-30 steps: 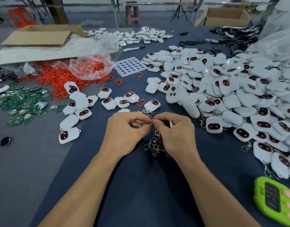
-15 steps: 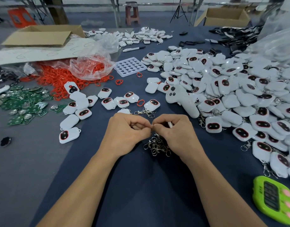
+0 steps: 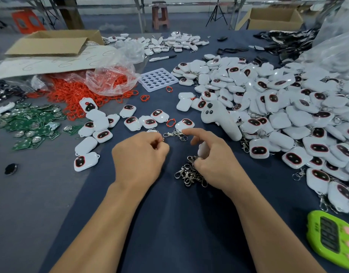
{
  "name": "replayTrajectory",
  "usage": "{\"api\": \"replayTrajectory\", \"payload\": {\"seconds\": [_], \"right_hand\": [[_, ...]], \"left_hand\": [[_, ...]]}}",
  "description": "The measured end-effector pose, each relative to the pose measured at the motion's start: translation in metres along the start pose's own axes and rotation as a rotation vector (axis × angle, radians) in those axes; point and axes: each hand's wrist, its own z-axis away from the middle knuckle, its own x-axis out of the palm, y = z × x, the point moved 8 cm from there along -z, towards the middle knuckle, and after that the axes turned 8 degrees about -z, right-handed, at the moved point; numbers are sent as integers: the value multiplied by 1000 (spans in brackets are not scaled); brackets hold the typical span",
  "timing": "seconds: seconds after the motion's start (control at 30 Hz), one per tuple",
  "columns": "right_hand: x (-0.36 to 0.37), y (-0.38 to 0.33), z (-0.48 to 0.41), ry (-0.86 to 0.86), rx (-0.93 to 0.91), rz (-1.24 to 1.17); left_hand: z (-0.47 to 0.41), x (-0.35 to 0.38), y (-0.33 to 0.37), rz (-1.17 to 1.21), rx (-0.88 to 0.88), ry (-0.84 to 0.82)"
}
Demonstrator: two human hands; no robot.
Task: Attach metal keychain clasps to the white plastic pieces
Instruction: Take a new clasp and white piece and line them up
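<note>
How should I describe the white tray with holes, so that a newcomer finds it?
Start at the big heap of white plastic pieces on the right of the table. Just left of its far edge, beside the clear bag of red rings, lies the tray. It alone is flat, square and dotted with rows of round holes.

Single head-worn wide-angle view, facing forward and down, close over left hand [image 3: 139, 156], right hand [image 3: 214, 154], table [image 3: 169, 233]
</note>
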Motion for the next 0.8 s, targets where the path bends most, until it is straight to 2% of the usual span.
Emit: {"api": "replayTrajectory", "payload": {"seconds": [0.1, 0.27, 0.37, 0.53, 0.7, 0.8], "right_hand": [[-8, 4, -1, 78, 2, 17], [-24, 17, 1, 309, 97, -179], [-23, 19, 0, 302, 84, -210], [-11, 13, -2, 187, 27, -99], [-21, 21, -2, 331, 93, -129], [-18, 20, -6, 314, 70, -100]], "left_hand": [[7, 15, 21, -130, 101, -84], [6, 33, 32, -117, 173, -222], [6, 31, 30, -87, 154, -223], [6, 33, 29, 43, 168, -280], [5, 36, 25, 83, 152, -301], [4, 38, 25, 129, 180, -321]]}}
